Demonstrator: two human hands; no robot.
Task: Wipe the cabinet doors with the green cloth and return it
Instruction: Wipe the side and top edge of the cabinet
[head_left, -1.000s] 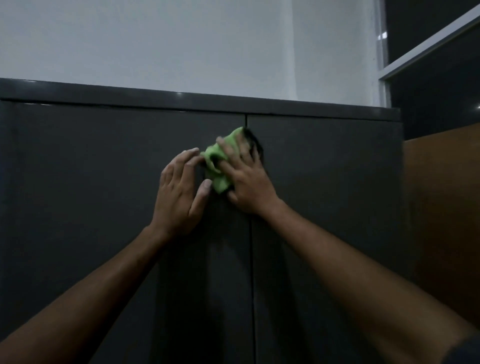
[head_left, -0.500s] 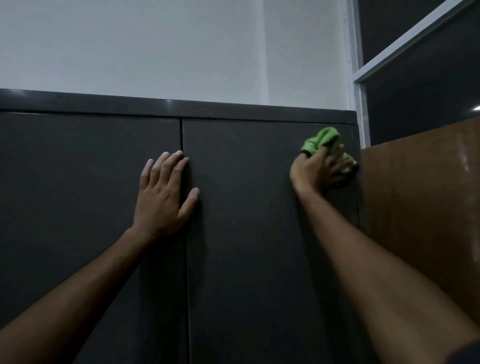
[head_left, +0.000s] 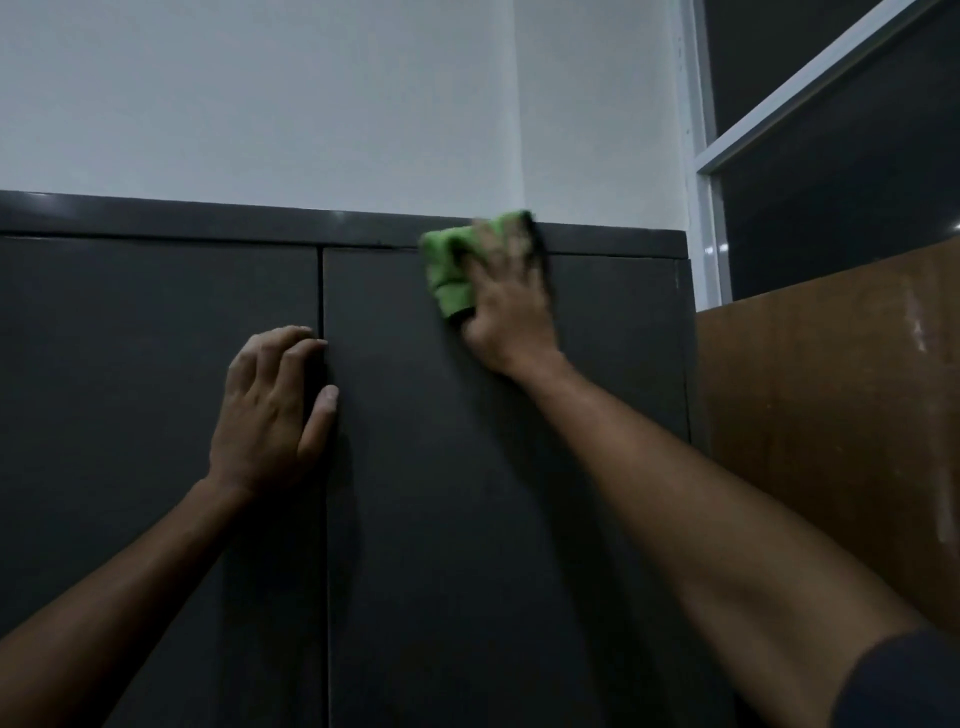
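**Your right hand presses the green cloth at the top of the right cabinet door**

Your right hand (head_left: 511, 306) lies over the green cloth (head_left: 451, 270) and presses it against the right cabinet door (head_left: 467, 493), at the upper edge of that door, just under the dark top strip (head_left: 156, 218) of the cabinet. The cloth is bunched. Most of it shows to the left of your fingers (head_left: 498, 244), and a small part shows above them, reaching onto the top strip. The hand is blurred, so I cannot tell if the fingers curl around the cloth or only lie flat on it.

Your left hand (head_left: 270, 410) holds nothing. It rests on the left cabinet door (head_left: 130, 415), lower than the cloth and well apart from it. Its fingers are bent a little and their tips reach the vertical seam (head_left: 323, 291) between the two doors. The thumb (head_left: 319, 421) is spread out and crosses the seam onto the right door.

Both doors are dark grey and closed. To the right of the right door stands a brown panel (head_left: 831, 415), touching the cabinet side. Above the cabinet there is a pale wall (head_left: 311, 104), and to the right of it a white window frame (head_left: 711, 218) with dark glass.
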